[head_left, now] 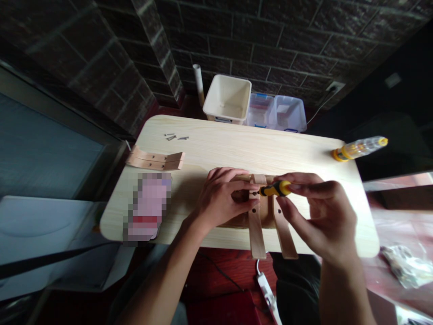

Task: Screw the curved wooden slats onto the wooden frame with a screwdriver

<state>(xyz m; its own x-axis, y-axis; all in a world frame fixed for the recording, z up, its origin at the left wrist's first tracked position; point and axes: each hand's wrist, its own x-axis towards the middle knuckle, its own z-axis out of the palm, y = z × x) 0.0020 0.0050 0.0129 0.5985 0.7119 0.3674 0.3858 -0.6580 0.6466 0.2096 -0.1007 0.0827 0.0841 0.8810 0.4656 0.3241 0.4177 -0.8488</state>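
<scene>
My right hand (323,216) grips a short yellow-and-black screwdriver (275,188) between thumb and fingers. Its tip points left at the upper hole of a curved wooden strip (256,232). My left hand (219,194) is curled, with index finger and thumb on either side of that hole, against the strip; whether a screw sits there is too small to tell. A second wooden strip (284,232) lies to the right, partly behind my right hand. Both strips rest across a brown wooden piece (233,222), mostly covered by my left hand, and overhang the table's near edge.
On the pale table (250,146) lie several screws (172,137), two more curved strips (155,159) and a blurred-out phone-like object (149,205). A clear-topped yellow bottle-shaped container (360,148) is at the right. Behind are a cream bin (227,97) and clear boxes (289,113).
</scene>
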